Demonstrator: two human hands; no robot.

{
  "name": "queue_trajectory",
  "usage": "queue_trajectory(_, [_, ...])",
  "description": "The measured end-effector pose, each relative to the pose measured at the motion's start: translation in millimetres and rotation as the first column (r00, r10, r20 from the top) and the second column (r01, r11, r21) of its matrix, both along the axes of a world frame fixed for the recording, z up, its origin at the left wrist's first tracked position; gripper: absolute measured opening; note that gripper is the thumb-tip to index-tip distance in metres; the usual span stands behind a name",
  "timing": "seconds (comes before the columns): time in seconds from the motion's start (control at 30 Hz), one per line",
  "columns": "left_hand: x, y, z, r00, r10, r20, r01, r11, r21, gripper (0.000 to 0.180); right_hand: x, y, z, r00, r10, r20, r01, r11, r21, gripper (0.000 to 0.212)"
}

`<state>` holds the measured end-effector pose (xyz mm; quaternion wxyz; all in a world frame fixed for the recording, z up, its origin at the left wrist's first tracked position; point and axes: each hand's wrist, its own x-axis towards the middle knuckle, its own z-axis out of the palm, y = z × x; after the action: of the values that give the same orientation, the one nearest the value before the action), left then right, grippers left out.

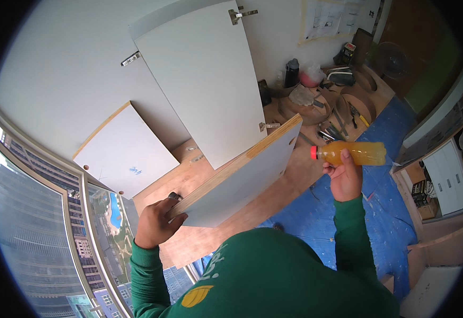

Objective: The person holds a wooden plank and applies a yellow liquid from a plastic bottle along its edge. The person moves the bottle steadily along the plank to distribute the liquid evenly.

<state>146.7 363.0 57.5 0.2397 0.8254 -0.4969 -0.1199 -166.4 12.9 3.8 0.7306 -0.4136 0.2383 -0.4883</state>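
Note:
My left hand grips the near left corner of a white panel, its thumb on the white face. The panel stands on its long edge on the wooden worktop, and its upper edge shows a pale wood-coloured strip. A small dark object lies just past the fingers, too hidden to name. Off to the right, my right hand holds a clear plastic bottle of yellow-orange liquid. The bottle lies sideways in the fingers, with its red cap toward the panel.
Two white boards, one tall with hinges and one shorter, lean against the back wall. Hand tools, curved wood pieces and a dark flask crowd the worktop's far right. Blue sheeting covers the floor; a window borders the left.

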Motion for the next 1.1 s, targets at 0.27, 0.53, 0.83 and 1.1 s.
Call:
queue_trajectory(0.27, [27, 22, -64, 0.957, -0.225, -0.182, 0.113, 0.87, -0.48, 0.037, 80, 55, 46, 0.988, -0.143, -0.055, 0.135, 0.983, -0.123, 0.04])
queue_trajectory(0.53, [18, 10, -124, 0.768, -0.404, -0.497, -0.062, 0.726, -0.685, 0.044, 104, 73, 56, 0.97, -0.207, -0.125, 0.198, 0.977, -0.08, 0.039])
queue_trajectory(0.83, [25, 7, -137, 0.712, -0.507, -0.486, -0.022, 0.675, -0.737, 0.049, 116, 88, 34, 0.964, -0.105, -0.243, 0.106, 0.994, -0.009, 0.044])
queue_trajectory(1.1, [25, 3, -143, 0.714, -0.565, -0.414, 0.029, 0.614, -0.789, 0.052, 129, 93, 27, 0.949, -0.197, -0.245, 0.206, 0.978, 0.011, 0.041])
